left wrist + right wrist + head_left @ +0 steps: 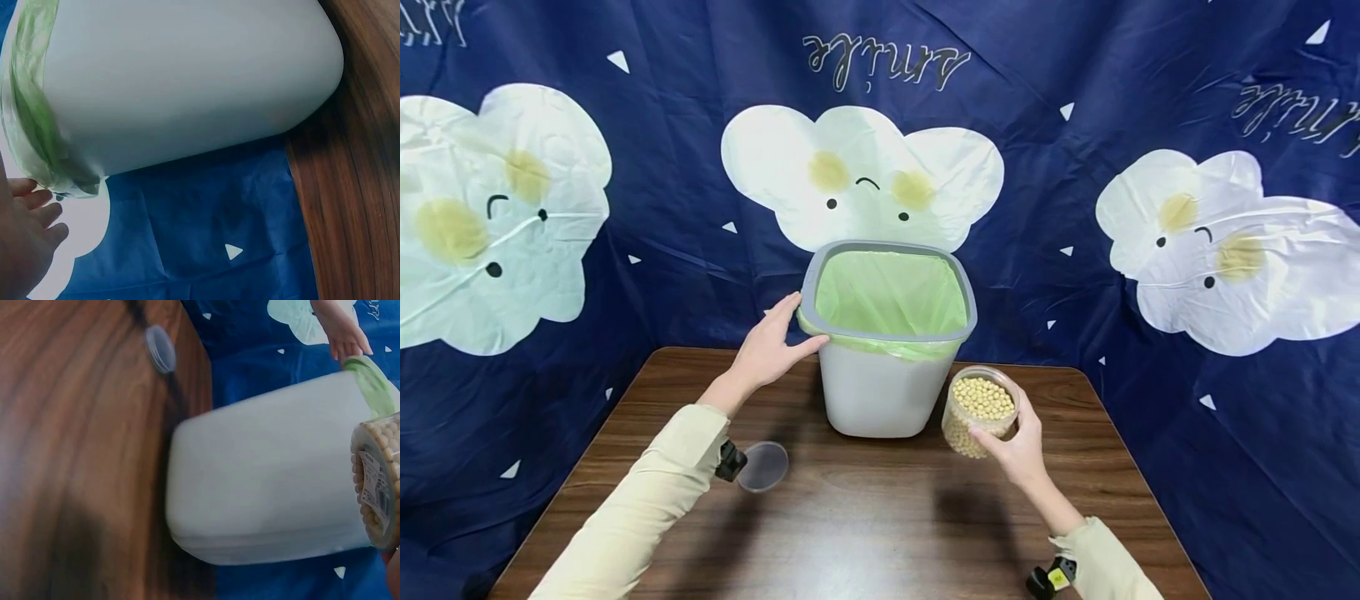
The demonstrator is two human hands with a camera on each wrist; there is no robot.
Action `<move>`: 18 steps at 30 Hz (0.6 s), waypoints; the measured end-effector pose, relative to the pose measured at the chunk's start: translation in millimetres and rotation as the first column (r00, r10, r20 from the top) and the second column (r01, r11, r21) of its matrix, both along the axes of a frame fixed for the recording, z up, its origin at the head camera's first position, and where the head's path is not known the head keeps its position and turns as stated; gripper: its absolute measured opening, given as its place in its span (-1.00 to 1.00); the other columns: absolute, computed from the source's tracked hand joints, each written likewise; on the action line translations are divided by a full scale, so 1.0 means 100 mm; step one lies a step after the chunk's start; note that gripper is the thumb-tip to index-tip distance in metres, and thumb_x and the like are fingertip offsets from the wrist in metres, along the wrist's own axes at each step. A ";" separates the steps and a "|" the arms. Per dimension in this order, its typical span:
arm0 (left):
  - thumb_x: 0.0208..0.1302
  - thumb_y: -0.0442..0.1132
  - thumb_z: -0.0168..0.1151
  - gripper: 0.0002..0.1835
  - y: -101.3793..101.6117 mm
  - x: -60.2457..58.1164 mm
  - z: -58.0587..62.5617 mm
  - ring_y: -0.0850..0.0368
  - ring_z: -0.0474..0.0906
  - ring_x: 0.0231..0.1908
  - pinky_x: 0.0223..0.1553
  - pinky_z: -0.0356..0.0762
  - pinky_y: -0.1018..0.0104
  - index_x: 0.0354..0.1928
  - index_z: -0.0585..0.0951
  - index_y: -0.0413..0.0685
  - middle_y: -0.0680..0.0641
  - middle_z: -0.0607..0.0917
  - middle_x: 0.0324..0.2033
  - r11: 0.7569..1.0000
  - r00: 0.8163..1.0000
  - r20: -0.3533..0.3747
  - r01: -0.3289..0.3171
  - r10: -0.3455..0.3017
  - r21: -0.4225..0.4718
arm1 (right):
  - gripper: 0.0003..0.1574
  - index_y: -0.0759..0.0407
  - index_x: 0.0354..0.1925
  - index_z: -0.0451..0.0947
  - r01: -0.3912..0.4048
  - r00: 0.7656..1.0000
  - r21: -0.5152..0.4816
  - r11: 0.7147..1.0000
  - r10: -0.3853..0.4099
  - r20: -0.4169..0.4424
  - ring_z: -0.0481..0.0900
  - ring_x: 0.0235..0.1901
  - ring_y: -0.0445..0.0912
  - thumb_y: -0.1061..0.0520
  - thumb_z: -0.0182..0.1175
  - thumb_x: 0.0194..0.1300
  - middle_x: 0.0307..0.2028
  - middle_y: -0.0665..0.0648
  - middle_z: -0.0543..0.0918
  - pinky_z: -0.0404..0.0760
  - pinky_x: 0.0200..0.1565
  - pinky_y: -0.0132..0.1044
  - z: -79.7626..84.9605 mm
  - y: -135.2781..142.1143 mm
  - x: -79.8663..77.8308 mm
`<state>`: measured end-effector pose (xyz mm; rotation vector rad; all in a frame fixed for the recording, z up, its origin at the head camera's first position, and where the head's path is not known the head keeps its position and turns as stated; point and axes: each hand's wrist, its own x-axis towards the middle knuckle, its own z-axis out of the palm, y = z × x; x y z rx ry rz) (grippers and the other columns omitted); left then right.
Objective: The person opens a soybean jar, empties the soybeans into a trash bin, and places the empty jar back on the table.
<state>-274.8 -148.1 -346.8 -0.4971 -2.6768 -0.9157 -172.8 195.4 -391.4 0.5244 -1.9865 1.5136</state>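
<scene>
My right hand (pixel 1021 442) grips a clear round jar of pale yellow soybeans (pixel 982 400). The jar has no lid on it and is held above the table, just right of the trash bin (pixel 880 392). In the right wrist view a label shows on the base of the jar (pixel 377 484). The bin is light grey and stands upright, with a green bag (pixel 891 292) lining it under a grey rim (pixel 895 336). My left hand (pixel 767 346) rests at the bin's left rim, fingers and thumb spread. In the left wrist view its fingers (pixel 45 215) lie beside the bag's folded edge.
A round clear lid (pixel 763 467) lies on the brown wooden table (pixel 865 508), near my left wrist. Behind the table hangs a dark blue cloth (pixel 1045 200) printed with white clouds. The bin stands near the table's back edge.
</scene>
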 end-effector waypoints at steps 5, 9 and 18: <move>0.10 0.24 0.13 -0.06 0.02 -0.03 -0.01 -0.13 0.02 0.32 0.27 -0.01 -0.07 0.36 0.08 -0.19 -0.23 0.13 0.33 1.000 1.000 0.000 -0.017 0.017 0.009 | -0.08 0.57 0.10 0.28 0.098 0.995 0.036 0.995 -0.097 -0.027 0.41 -0.06 -0.25 0.48 0.35 -0.35 -0.03 0.51 0.44 0.34 -0.02 -0.58 0.18 0.10 -0.11; 0.10 0.24 0.13 -0.07 0.04 -0.05 -0.02 -0.14 0.06 0.30 0.24 0.07 -0.08 0.36 0.08 -0.19 -0.23 0.14 0.32 1.000 1.000 -0.003 -0.018 0.018 0.018 | -0.06 0.53 0.11 0.28 0.138 0.990 0.055 0.989 -0.136 -0.037 0.39 -0.05 -0.23 0.47 0.38 -0.35 0.00 0.47 0.44 0.32 -0.01 -0.58 0.33 0.20 -0.23; 0.09 0.25 0.14 -0.10 0.06 -0.06 -0.01 -0.14 0.17 0.25 0.17 0.18 -0.08 0.34 0.15 -0.14 -0.19 0.22 0.29 0.997 0.999 0.002 -0.052 0.052 0.058 | -0.03 0.40 0.10 0.35 0.230 0.969 0.195 0.953 -0.206 -0.138 0.41 -0.02 0.07 0.33 0.46 -0.40 0.00 0.35 0.49 0.27 0.04 -0.46 0.56 0.45 -0.69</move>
